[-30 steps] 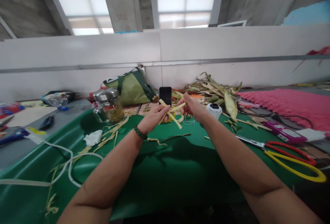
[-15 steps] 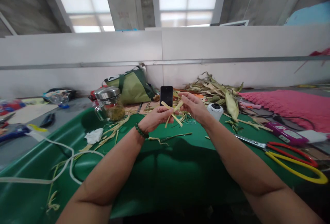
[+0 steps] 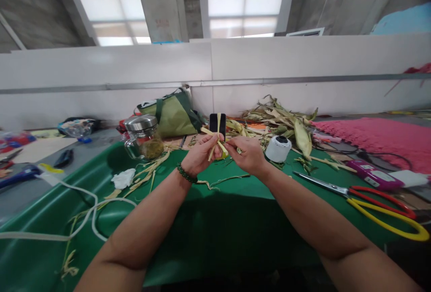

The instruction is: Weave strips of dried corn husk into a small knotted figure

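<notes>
Here we work over the green table cover [image 3: 215, 229], which takes up most of the view, with the pink knitted cloth [image 3: 373, 137] at three o'clock and the pile of dried corn husks [image 3: 283, 119] at one o'clock of our hands. The green bag [image 3: 170, 115] leans on the white wall at eleven o'clock, the lidded glass jar [image 3: 143, 137] stands beside it, and the red and yellow scissors [image 3: 373, 198] lie well apart at four o'clock. The white thread spool [image 3: 278, 148] stands just beside our right wrist, and the black phone [image 3: 217, 124] stands at twelve o'clock behind the work.

We judge the job to be at an early stage: only a few husk strips [image 3: 215, 141] are crossed, loose ends stick out at twelve and ten o'clock, and the big pile lies unused. No finished piece shows on the cover.

Our left hand [image 3: 200, 155] is closed narrowly, thumb and fingers pinching the crossing of the strips from nine o'clock. Our right hand [image 3: 247, 155] is likewise curled tight, its fingertips nipping the strips from three o'clock. The bundle is held above the cover, between both hands, touching both.
</notes>
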The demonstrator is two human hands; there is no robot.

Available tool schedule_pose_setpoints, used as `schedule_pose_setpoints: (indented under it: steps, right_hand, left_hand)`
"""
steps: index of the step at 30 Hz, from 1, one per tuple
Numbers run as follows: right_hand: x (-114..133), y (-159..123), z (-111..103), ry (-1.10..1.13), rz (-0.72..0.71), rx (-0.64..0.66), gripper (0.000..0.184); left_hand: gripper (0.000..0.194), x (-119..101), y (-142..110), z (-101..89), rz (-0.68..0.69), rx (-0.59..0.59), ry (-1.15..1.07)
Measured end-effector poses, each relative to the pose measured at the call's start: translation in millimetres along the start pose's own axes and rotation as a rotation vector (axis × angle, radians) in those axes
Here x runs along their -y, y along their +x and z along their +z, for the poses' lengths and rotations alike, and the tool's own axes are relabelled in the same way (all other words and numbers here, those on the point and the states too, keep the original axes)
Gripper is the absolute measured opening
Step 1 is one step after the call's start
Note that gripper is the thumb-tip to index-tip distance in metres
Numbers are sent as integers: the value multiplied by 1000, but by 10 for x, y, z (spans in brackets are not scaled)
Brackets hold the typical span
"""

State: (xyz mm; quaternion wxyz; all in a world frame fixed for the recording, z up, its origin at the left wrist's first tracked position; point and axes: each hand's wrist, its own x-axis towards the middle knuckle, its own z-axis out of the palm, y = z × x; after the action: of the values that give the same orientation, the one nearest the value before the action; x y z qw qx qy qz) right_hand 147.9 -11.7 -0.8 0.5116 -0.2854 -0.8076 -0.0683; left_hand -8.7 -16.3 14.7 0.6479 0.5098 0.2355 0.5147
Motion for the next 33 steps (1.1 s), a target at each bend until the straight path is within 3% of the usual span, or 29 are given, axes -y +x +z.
schedule_pose_setpoints:
  steps: [4,10,13,20,24,28,33]
  right_hand:
    - [17,-20,33,-3,58,-15,25]
    - [-58,9,11,178,78,44,30]
    - [-76,16,-36,128,69,61,26]
    - [-57,-41,-8,-38,-60,101,26]
    - [-141,-10,36,73,4,142,27]
    - [-208,71,-78,311,109,180,25]
    - [-122,92,-137,441,299,57,22]
  left_hand:
    - [21,13,-3,62,46,-58,-53]
    - [21,65,15,35,-7,44,-68]
    - [20,81,3,25,-30,79,-72]
    - [22,43,-20,82,-10,41,-101]
    - [25,5,6,32,-45,-12,4]
    - [29,16,22,-25,-57,-42,155]
    - [35,69,8,-5,-33,26,327]
